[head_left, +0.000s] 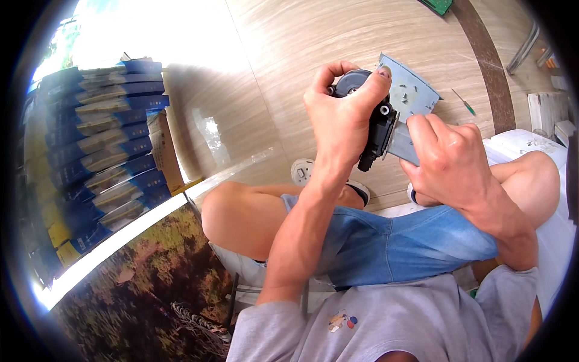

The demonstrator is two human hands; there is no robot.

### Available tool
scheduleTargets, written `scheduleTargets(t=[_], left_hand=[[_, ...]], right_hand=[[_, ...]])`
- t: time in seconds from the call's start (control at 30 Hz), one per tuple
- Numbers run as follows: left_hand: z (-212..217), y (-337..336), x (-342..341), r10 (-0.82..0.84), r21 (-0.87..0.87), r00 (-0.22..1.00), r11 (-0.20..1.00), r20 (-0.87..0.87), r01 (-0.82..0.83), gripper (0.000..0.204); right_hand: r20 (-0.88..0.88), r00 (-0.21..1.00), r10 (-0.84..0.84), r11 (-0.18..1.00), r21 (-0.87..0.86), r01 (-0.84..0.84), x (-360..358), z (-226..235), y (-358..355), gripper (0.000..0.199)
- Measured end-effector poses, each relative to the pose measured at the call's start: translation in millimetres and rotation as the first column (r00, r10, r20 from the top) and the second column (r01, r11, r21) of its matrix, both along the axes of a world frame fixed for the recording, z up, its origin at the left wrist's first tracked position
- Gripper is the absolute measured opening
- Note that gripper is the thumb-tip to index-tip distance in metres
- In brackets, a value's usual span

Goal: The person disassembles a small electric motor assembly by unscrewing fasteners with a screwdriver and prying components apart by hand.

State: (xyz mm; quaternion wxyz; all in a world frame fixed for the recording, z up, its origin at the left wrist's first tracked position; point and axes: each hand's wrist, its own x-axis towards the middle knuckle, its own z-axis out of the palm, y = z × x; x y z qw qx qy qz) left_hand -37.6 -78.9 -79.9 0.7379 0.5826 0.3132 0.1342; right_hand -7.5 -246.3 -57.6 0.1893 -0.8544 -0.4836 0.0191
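My left hand is wrapped round a black mechanical part with a round dark grey disc at its top, thumb and fingers on either side of the disc. Pinched in my right hand is a flat grey metal strip. The strip's left end meets the side of the black part; how far it reaches in cannot be seen. Beyond them, a blue-grey metal tray bears several small screws. Both hands are above my lap and the floor.
A thin screwdriver with a green handle lies on the tiled floor, right of the tray. Blue and yellow boxes are stacked at the left. A green object shows at the top, metal tube legs at the far right.
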Motion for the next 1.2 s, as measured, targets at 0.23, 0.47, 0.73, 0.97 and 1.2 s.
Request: scheduleTargets(t=[0.23, 0.47, 0.73, 0.97, 1.2], left_hand=[[1.7, -2.6, 1.0, 0.029, -0.007, 0.999, 1.000, 0.014, -0.029, 0.036], [-0.7, -4.0, 3.8, 0.110, 0.024, 0.993, 0.994, 0.035, -0.111, 0.035], [-0.3, 0.4, 3.3, 0.036, 0.005, 0.999, 0.999, 0.036, -0.036, 0.034], [4.7, 4.0, 1.8, 0.017, 0.023, 0.998, 1.000, 0.067, -0.019, 0.032], [2.3, 19.7, 0.4, 0.123, 0.073, 0.989, 0.989, 0.085, -0.130, 0.031]], right_hand=[[0.016, 1.000, 0.003, 0.999, -0.040, -0.002, 2.1, 4.0, -1.5, 0.041], [0.019, 0.996, -0.092, 0.990, -0.109, 0.094, -3.0, 9.0, 4.0, 0.041], [0.022, 0.999, -0.037, 0.996, -0.085, 0.039, -1.0, 6.3, 1.8, 0.040], [0.039, 0.996, 0.081, 0.996, -0.048, -0.079, 10.6, 13.2, -1.9, 0.041], [0.053, 0.995, -0.089, 0.994, -0.054, 0.092, -3.1, 13.0, -2.2, 0.043]])
